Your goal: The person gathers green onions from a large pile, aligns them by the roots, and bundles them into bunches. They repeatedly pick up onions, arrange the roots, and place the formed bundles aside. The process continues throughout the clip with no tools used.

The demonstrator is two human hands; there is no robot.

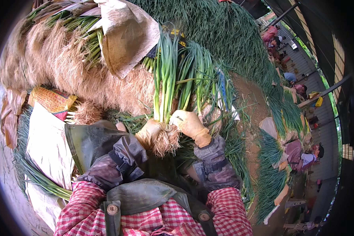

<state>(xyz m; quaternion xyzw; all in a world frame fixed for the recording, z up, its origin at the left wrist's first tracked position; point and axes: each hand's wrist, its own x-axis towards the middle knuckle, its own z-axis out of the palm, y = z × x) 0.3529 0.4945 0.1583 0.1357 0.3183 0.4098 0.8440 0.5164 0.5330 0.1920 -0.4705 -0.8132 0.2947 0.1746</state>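
My left hand (150, 133), in a pale yellow glove, grips a bunch of green onions (164, 97) near its root end. The green leaves point away from me, and the tangled roots hang towards my lap. At the bunch's right side, my right hand (186, 122) has its gloved fingers curled at the pale stems; whether it holds a stem is unclear. Another bunch of green onions (199, 85) lies just beyond my right hand, its roots partly hidden.
A long stack of green onions with pale roots (76, 76) rises ahead, partly under a woven sack (126, 38). A white sack (48, 144) lies at left. Onion heaps (270, 168) stand at right, with a co-worker (308, 159) beyond and several people farther off.
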